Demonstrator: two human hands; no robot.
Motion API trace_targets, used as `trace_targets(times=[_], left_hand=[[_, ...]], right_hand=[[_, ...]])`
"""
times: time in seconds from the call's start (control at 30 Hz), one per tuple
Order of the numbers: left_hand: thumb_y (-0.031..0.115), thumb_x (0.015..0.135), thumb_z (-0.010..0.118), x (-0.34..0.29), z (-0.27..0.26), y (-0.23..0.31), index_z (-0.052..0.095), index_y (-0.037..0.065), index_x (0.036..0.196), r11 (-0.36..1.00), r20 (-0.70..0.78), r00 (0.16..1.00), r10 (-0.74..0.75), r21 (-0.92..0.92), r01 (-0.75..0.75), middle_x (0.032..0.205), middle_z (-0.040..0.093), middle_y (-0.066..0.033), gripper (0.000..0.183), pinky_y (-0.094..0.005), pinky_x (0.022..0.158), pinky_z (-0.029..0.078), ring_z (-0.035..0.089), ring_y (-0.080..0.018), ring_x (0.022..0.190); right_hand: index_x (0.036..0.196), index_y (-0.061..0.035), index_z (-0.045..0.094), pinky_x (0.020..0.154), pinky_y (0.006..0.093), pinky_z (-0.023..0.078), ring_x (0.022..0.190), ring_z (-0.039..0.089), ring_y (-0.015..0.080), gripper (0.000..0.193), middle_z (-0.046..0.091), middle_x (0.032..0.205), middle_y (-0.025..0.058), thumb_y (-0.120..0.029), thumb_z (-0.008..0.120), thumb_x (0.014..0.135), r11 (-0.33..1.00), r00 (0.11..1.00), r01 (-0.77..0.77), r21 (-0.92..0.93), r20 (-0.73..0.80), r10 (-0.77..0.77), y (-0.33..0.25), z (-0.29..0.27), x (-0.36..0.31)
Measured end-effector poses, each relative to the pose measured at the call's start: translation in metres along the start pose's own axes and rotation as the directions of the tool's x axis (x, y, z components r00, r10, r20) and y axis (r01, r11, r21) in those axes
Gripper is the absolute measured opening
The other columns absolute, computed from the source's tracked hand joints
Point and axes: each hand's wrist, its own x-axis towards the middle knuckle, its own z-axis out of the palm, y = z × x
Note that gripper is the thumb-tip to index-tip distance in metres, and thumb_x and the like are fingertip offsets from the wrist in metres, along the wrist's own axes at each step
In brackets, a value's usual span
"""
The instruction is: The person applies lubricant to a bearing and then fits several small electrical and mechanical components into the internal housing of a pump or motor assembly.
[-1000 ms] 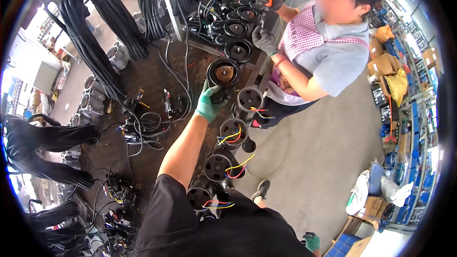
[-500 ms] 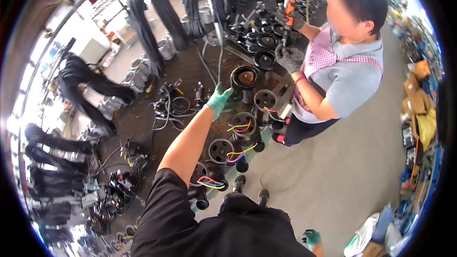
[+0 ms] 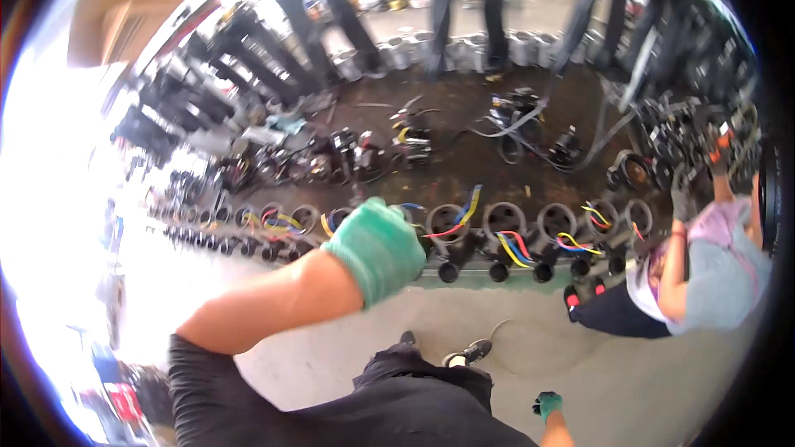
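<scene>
Dark, marked workbench (image 3: 489, 167) curves across my view, with looped black cable bundles (image 3: 445, 16) hanging over its far side and pale metal casings (image 3: 397, 52) lined up beneath them. Along the near edge I see a row of round housings, red, yellow and blue wires (image 3: 465, 213) springing from several of them. My left hand (image 3: 379, 250), in a green glove, is raised in front of that row with its back to the camera; the fingers look curled in, but they are hidden, so I cannot tell how far they are closed or whether they have hold of anything. Just to its right sits the nearest fully visible grey housing (image 3: 443, 218), open end up, a black cylinder (image 3: 448, 271) below it. My right hand (image 3: 547, 405), gloved too, hangs low above the grey floor (image 3: 571, 364), fingers loosely bent; I see nothing in them, though the palm is out of sight. Far right, a co-worker (image 3: 716, 269) in a pink and grey top handles an orange tool (image 3: 720, 146) at the bench
</scene>
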Motion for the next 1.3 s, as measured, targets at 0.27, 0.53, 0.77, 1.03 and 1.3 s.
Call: trace_targets(times=[0.27, 0.53, 0.77, 1.03, 1.3], left_hand=[[0.021, 0.081, 0.073, -0.252, -0.006, 0.046, 0.078, 0.013, 0.081, 0.988, 0.159, 0.975, -0.154, 0.018, 0.153, 0.081, 0.072, -0.0067, 0.01, -0.0446, 0.081, 0.052, 0.072, -0.0305, 0.089], [0.021, 0.082, 0.073, -0.478, 0.092, 0.053, 0.079, 0.013, 0.082, 0.906, 0.259, 0.874, -0.412, 0.012, 0.423, 0.082, 0.073, -0.0069, 0.01, -0.0448, 0.081, 0.051, 0.072, -0.031, 0.09], [0.021, 0.082, 0.073, -0.62, 0.182, 0.031, 0.079, 0.014, 0.082, 0.799, 0.387, 0.743, -0.546, -0.027, 0.601, 0.084, 0.074, -0.0072, 0.01, -0.045, 0.081, 0.051, 0.073, -0.0315, 0.09], [0.021, 0.083, 0.073, -0.743, 0.306, -0.048, 0.08, 0.014, 0.083, 0.71, 0.645, 0.587, -0.49, -0.097, 0.698, 0.086, 0.075, -0.0075, 0.01, -0.0452, 0.081, 0.051, 0.073, -0.032, 0.091], [0.046, 0.094, 0.071, -0.92, 0.519, -0.044, 0.081, 0.015, 0.104, -0.06, 0.977, 0.172, -0.125, -0.18, 0.982, 0.103, 0.08, -0.0104, 0.034, -0.0458, 0.087, 0.057, 0.076, -0.03, 0.102]], right_hand=[[0.13, -0.0042, 0.064, 0.065, 0.0436, 0.064, 0.072, 0.074, 0.0274, 0.027, 0.075, 0.101, 0.015, -0.009, 0.062, 0.103, 0.814, 0.877, 0.474, -0.335, 0.26, -0.403, -0.144, 0.152, -0.093], [0.137, 0.0017, 0.062, 0.066, 0.038, 0.065, 0.077, 0.075, 0.0257, 0.034, 0.074, 0.11, 0.015, -0.009, 0.061, 0.104, 0.501, 0.798, 0.602, -0.621, 0.492, -0.349, -0.131, 0.365, -0.209], [0.139, 0.0009, 0.064, 0.073, 0.0363, 0.065, 0.086, 0.077, 0.0246, 0.037, 0.074, 0.116, 0.0131, -0.013, 0.063, 0.104, -0.048, 0.79, 0.589, -0.807, 0.587, -0.176, -0.095, 0.536, -0.321], [0.135, -0.0013, 0.068, 0.07, 0.0416, 0.065, 0.083, 0.077, 0.0262, 0.037, 0.076, 0.109, 0.0137, -0.015, 0.064, 0.101, -0.081, 0.888, 0.448, -0.89, 0.454, -0.073, -0.096, 0.742, -0.296], [0.121, 0.0029, 0.07, 0.061, 0.038, 0.059, 0.07, 0.073, 0.0219, 0.029, 0.075, 0.094, 0.0121, -0.015, 0.07, 0.099, -0.084, 0.712, 0.697, -0.712, 0.701, -0.041, -0.059, 1.079, -0.368]])
